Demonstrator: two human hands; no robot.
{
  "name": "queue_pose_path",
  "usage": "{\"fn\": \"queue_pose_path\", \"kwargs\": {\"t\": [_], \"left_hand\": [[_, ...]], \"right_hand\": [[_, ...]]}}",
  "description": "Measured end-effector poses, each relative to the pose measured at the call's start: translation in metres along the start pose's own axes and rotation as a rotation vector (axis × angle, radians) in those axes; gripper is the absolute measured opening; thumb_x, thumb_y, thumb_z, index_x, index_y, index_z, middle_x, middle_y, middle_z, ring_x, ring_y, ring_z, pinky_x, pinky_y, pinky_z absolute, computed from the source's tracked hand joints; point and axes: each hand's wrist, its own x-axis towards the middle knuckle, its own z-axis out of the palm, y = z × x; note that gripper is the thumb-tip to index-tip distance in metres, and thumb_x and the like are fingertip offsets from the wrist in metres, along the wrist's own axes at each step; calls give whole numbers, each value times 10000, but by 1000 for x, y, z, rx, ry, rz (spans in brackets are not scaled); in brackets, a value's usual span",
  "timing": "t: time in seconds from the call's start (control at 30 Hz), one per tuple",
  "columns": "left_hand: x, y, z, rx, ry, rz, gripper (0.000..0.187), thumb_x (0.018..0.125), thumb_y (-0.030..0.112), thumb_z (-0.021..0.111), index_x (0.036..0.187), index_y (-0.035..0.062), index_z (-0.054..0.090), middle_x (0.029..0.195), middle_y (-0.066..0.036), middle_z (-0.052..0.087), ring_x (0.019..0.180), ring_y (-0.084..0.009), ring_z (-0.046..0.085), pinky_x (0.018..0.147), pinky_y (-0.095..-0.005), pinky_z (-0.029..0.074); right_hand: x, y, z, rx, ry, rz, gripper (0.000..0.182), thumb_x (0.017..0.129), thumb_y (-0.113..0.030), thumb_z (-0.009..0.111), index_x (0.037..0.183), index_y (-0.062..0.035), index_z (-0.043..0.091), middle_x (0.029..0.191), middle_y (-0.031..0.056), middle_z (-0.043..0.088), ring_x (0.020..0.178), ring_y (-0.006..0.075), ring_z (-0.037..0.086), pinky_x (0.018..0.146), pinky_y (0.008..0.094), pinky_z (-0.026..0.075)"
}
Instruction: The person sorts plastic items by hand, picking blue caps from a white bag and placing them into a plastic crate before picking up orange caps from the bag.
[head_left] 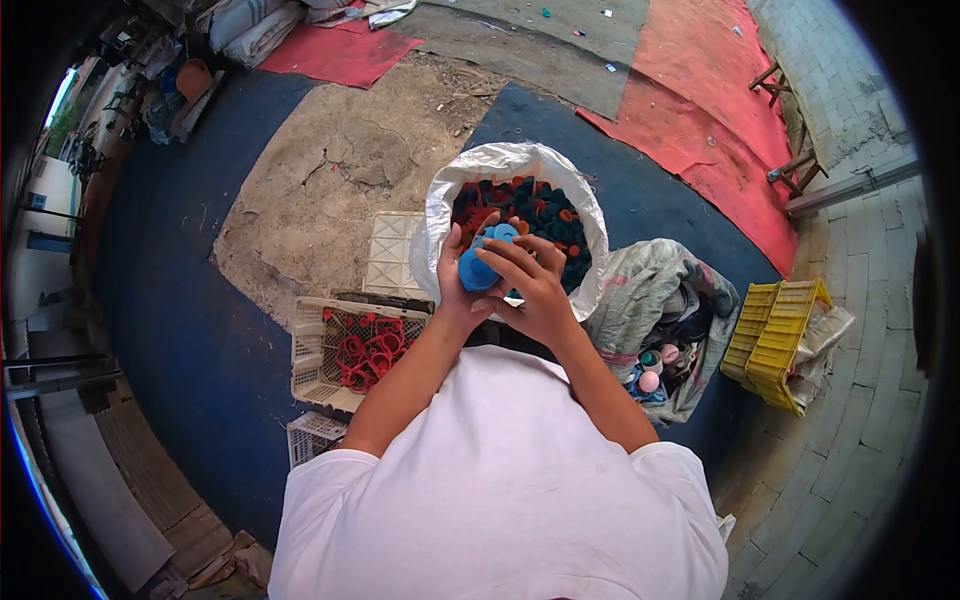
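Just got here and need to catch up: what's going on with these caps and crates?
A person in a white T-shirt holds a blue plastic cap in both hands, left hand and right hand, above an open white sack full of mixed caps. A white crate to the left holds red rings; yellow crates stand to the right.

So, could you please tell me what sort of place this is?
Probably an outdoor yard for sorting plastic scrap: a white sack full of coloured caps, a crate holding red pieces, and tarps spread on bare ground.
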Motion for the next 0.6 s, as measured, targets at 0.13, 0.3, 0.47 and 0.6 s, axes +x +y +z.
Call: {"fn": "queue_pose_path", "kwargs": {"t": [0.13,0.3,0.47,0.6], "left_hand": [[-4,4,-1,-31,41,36,548,1043,482,409,1398,86,540,1432,-158,556,1341,-315,530,1116,-483,458],[-1,8,-4,64,45,112,581,1043,472,396,1408,38,526,1441,-155,561,1346,-298,531,1174,-464,383],[8,0,4,277,136,290,597,1006,454,421,1396,14,524,1475,-145,543,1370,-279,509,1182,-416,368],[11,-1,17,321,127,364,615,976,452,449,1396,8,517,1486,-146,534,1386,-277,493,1194,-416,352]], "right_hand": [[-3,14,7,94,99,79,569,832,-378,794,1339,-164,649,1441,87,569,1300,307,484,1100,451,314],[7,29,45,1004,335,659,603,979,-407,595,1468,-70,487,1446,127,509,1294,243,493,1088,376,375],[27,20,65,1493,534,813,636,998,-437,557,1471,-26,447,1375,112,523,1268,189,511,1115,333,385],[29,19,62,1543,524,711,650,980,-400,570,1478,-5,432,1385,110,514,1294,195,498,1135,351,384]]}}
